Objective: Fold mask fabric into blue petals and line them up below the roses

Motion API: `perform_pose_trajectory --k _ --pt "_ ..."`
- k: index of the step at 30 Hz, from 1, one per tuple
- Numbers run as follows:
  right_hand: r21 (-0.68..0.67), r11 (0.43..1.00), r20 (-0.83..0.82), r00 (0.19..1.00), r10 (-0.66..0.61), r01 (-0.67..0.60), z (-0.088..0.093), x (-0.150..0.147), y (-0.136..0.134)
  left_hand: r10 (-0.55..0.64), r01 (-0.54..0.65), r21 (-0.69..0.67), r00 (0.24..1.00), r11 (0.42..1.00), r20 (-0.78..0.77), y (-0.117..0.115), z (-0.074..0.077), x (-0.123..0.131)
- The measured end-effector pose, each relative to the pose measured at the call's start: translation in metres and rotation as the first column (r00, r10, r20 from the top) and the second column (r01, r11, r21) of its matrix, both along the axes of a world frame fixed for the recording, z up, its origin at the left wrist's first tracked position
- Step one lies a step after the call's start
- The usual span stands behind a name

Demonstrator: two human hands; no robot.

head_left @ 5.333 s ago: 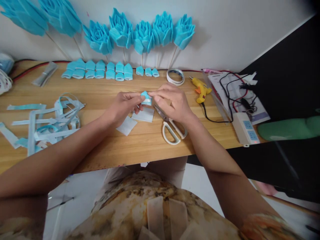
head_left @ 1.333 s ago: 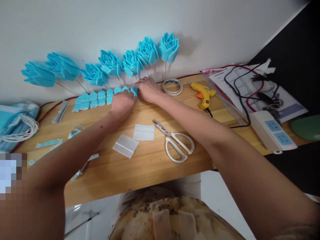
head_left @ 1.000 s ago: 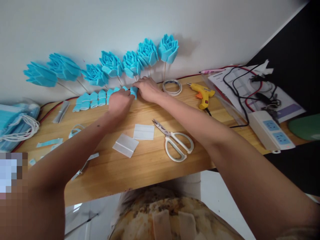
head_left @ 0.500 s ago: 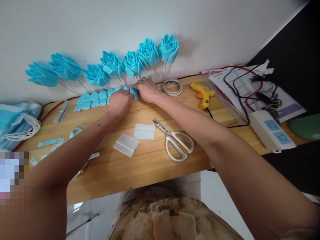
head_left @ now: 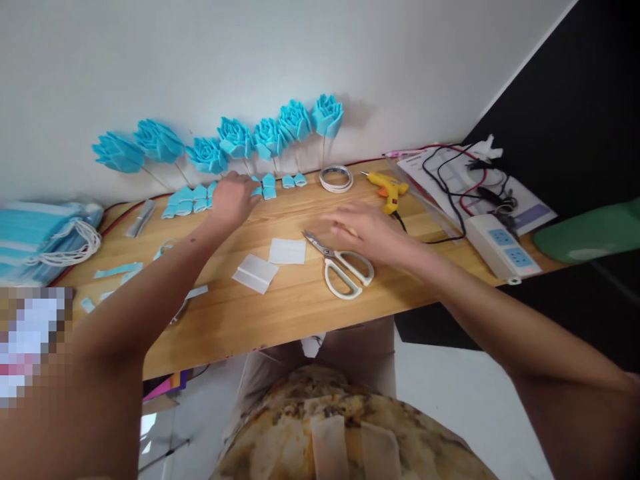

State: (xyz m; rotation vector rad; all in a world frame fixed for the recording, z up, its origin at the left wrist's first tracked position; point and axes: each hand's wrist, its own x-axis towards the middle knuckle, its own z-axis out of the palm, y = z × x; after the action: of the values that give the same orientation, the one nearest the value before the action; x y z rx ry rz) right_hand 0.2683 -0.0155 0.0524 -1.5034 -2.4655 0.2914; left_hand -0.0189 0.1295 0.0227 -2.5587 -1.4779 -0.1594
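My left hand is at the row of folded blue fabric pieces near the wall, its fingers curled against a folded blue piece in the row. The hand hides part of the row. Two more pieces lie apart on the right. My right hand, slightly blurred, hovers above the scissors with fingers stretched leftward and nothing visible in them. Left of the scissors lie two white rectangular pieces.
Blue flowers on sticks lean against the wall. A tape roll, yellow glue gun, power strip, papers with cables, and green object are rightward. Blue masks, thin strips and scraps lie left.
My right hand has left the row, coming back toward me and rightward over the scissors. The left hand stays at the row. The view has shifted, and two separate pieces now show at the right end.
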Motion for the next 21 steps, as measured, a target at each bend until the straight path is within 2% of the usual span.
perform_pose_trajectory --k 3,6,10,13,17,21 --pt "-0.083 0.996 0.072 0.997 -0.033 0.039 -0.005 0.008 -0.048 -0.093 0.094 -0.023 0.995 0.995 0.028 0.016 -0.006 0.004" --pt "-0.092 0.993 0.142 0.988 -0.06 0.074 -0.016 0.008 -0.075 -0.132 0.133 -0.014 0.99 0.991 0.052 0.033 -0.018 0.006" --pt "-0.076 0.987 0.189 0.974 -0.128 0.144 -0.029 0.0 -0.082 -0.112 0.111 0.025 0.993 0.993 0.034 0.048 -0.031 0.009" --pt "-0.081 0.974 0.198 0.961 -0.194 0.213 -0.032 -0.008 -0.08 -0.098 0.097 0.036 0.995 0.995 0.011 0.05 -0.034 0.011" --pt "-0.077 0.951 0.234 0.932 -0.276 0.301 -0.034 -0.007 -0.082 -0.086 0.086 0.029 0.996 0.996 -0.01 0.044 -0.031 0.013" --pt "-0.011 0.91 0.274 0.877 -0.395 0.414 -0.039 0.017 -0.086 -0.11 0.11 0.015 0.994 0.994 0.01 0.033 -0.021 0.017"
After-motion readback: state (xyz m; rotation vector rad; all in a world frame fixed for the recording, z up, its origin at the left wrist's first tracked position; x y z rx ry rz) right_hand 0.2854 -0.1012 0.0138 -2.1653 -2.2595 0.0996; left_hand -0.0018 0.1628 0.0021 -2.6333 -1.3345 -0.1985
